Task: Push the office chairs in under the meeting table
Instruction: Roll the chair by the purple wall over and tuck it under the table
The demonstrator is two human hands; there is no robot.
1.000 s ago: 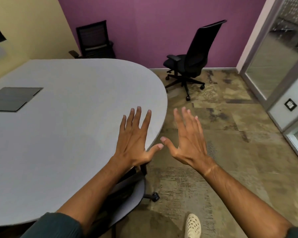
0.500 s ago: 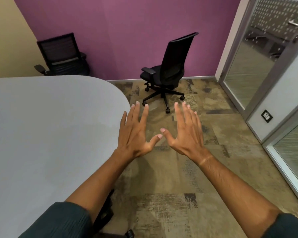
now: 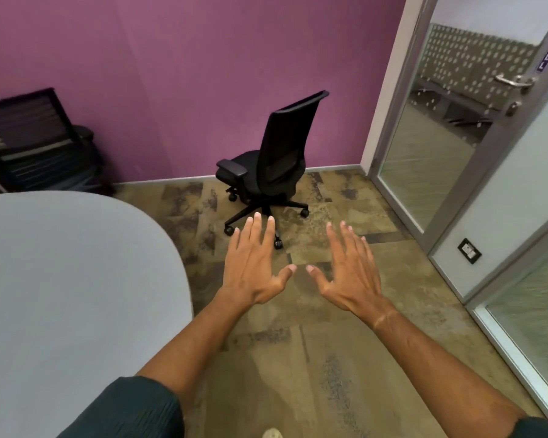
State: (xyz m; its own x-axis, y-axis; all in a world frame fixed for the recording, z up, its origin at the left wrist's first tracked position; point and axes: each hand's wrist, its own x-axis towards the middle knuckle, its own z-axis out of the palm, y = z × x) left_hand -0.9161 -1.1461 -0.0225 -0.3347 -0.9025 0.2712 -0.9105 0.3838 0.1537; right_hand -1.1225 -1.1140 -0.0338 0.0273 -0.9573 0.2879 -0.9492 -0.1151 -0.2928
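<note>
Left hand [image 3: 253,267]: extended forward, palm down, fingers spread wide, holding nothing. Right hand [image 3: 350,271]: likewise extended, palm down, fingers splayed, holding nothing. The two thumbs point toward each other with a small gap between them. Both hands hang in the air above the patterned floor [image 3: 314,358], clear of any object.

Black office chair [image 3: 271,165]: stands upright on its wheeled base out on the open floor, near the purple wall [image 3: 187,74], well apart from the grey worktop [image 3: 60,295]. Its backrest faces the viewer at an angle; the seat and one visible armrest point toward the wall. Neither hand touches it.

Second chair [image 3: 35,143]: dark, mesh-backed, at far left against the purple wall, just beyond the far rounded edge of the worktop. Whether its base sits under the worktop cannot be told.

Glass door [image 3: 450,147] with metal frame and lever handle: on the right side. Dark green sleeves [image 3: 133,409] cover the upper forearms.
</note>
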